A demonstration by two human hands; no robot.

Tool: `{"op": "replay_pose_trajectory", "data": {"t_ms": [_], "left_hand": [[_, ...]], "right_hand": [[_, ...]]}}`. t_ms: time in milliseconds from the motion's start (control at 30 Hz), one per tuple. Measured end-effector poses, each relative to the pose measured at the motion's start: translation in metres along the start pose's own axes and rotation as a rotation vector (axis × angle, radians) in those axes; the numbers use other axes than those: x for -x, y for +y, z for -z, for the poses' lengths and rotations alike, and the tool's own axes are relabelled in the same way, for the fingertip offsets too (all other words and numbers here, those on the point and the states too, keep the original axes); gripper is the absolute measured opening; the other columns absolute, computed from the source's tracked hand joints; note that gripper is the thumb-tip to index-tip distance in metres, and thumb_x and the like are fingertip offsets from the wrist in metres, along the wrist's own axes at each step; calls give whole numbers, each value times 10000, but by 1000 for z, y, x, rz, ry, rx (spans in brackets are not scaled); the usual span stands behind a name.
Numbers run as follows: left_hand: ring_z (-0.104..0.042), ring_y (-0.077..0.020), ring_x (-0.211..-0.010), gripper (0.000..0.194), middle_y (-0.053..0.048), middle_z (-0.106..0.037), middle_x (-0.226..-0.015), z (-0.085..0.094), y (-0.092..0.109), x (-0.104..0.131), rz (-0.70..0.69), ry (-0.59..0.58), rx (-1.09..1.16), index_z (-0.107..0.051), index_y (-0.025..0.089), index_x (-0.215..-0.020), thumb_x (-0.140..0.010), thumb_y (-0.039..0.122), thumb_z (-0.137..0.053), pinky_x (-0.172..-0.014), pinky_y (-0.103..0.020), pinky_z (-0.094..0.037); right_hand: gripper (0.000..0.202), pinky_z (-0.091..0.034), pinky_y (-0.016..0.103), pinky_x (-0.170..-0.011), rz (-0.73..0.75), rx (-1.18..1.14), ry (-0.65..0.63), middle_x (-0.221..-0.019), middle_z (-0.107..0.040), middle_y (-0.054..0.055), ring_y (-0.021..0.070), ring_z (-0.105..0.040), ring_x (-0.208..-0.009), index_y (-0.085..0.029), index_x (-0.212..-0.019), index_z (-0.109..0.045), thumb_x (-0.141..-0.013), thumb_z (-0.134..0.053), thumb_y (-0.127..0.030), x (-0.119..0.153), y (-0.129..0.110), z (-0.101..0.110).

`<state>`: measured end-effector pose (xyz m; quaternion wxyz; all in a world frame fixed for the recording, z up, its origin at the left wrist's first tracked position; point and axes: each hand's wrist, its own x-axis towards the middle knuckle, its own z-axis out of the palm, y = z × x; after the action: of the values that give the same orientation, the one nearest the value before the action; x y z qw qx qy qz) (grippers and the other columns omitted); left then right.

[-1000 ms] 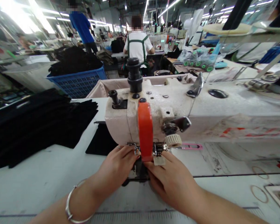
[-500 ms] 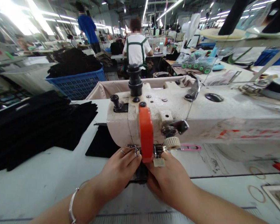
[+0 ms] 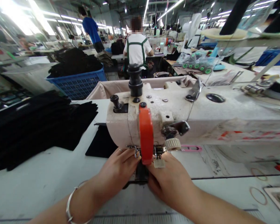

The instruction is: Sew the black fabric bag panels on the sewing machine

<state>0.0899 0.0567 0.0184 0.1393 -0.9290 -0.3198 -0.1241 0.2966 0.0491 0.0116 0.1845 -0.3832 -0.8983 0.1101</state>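
A white sewing machine (image 3: 200,109) with an orange guard (image 3: 146,133) at its needle end stands in front of me. My left hand (image 3: 119,168) is closed beside the guard, fingertips pinched at the presser area, wearing a ring and a silver bangle (image 3: 69,205). A black fabric piece (image 3: 101,143) lies flat under the machine head and runs behind this hand. To the guard's right, my right hand (image 3: 171,177) has its fingers curled and pressed together; its fingertips are hidden. A dark strip (image 3: 142,174) shows between both hands; whether cloth or machine part, I cannot tell.
A stack of black fabric pieces (image 3: 32,127) covers the table's left side. Behind it stands a blue basket (image 3: 79,82) heaped with dark cloth. A pink thread snipper (image 3: 192,148) lies beneath the machine arm. A person in a white shirt (image 3: 136,48) sits ahead.
Both hands stay at the needle area with almost no shift. The view has moved slightly, and the person in blue in the background leans a little differently.
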Motion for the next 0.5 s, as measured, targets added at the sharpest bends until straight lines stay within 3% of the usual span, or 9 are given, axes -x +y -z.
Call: {"op": "replay_pose_trajectory", "data": {"t_ms": [167,300,400,500], "left_hand": [[-586,-235,-916,234,-56,-666,-888,5,3,-3,8,-11,-82,-640,169,-900,-892,66,-431,-800,-384,-477],[-601,-236,-840,283,-95,-667,-900,-2,-1,1,43,72,-152,-661,143,-890,-877,38,-398,-780,-391,-502],[-622,-239,-847,238,-98,-680,-940,-8,-6,3,127,109,-76,-670,148,-944,-891,81,-448,-787,-405,-526],[-647,-213,-923,257,-73,-699,-948,-8,-10,1,166,171,-9,-665,163,-1013,-914,92,-440,-819,-334,-550]], "right_hand": [[247,-421,387,-689,2,33,-6,-939,-639,75,262,-545,-826,-193,-999,-621,-820,-463,-134,-2,0,1],[194,-397,347,-612,-7,135,11,-863,-648,70,239,-560,-731,-204,-977,-630,-863,-476,-173,-7,0,2],[179,-379,312,-558,11,215,6,-783,-648,60,214,-563,-646,-204,-1013,-629,-883,-510,-172,-13,2,2],[136,-408,301,-576,61,218,-13,-745,-658,64,202,-584,-640,-185,-921,-635,-852,-552,-102,-21,3,-1]]}}
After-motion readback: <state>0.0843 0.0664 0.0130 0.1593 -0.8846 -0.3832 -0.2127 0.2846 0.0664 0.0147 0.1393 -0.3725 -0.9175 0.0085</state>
